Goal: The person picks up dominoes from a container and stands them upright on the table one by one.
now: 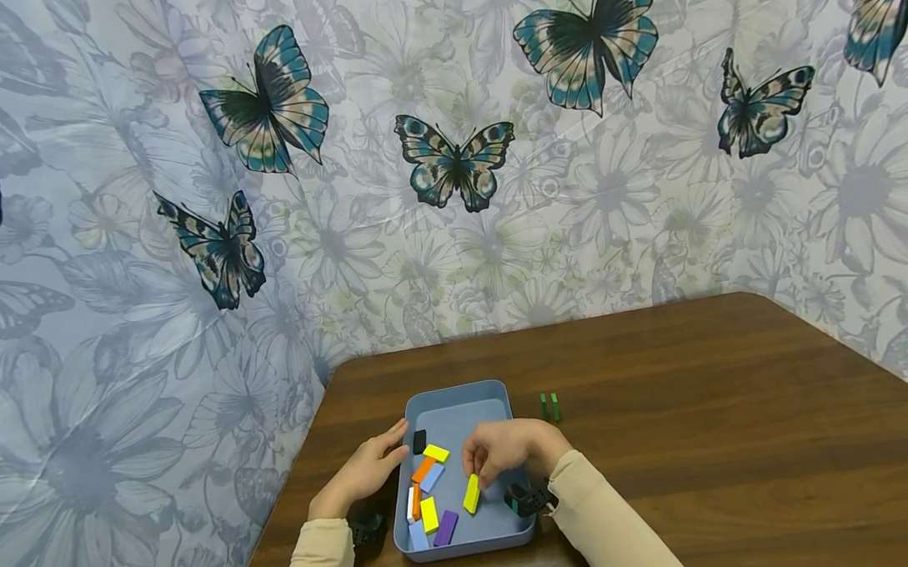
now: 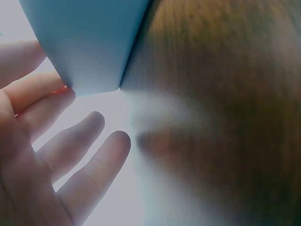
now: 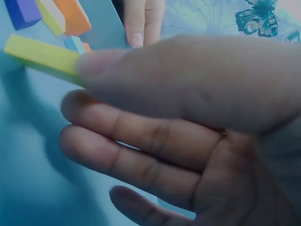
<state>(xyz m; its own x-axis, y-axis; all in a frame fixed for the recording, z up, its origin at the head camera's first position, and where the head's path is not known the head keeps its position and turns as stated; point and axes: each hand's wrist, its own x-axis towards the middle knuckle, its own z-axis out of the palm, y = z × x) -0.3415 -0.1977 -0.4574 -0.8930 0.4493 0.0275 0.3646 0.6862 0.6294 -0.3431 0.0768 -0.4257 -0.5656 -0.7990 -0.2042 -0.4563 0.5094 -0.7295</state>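
My right hand (image 1: 508, 448) reaches over a blue-grey tray (image 1: 458, 393) and pinches a yellow block (image 1: 472, 494) by one end. In the right wrist view the thumb lies on the near end of that yellow block (image 3: 44, 55), whose far end sticks out free. My left hand (image 1: 370, 466) rests at the tray's left wall, its fingertips on the rim and its lower fingers extended. Along the tray's left side lie a black block (image 1: 419, 441), a purple block (image 1: 445, 527), and several yellow, orange, white and light blue ones.
Two green blocks (image 1: 550, 407) stand on the brown wooden table (image 1: 699, 425), right of the tray's far corner. A wall covering with butterflies (image 1: 457, 162) hangs behind the table. Both wrists wear dark straps (image 1: 531, 499).
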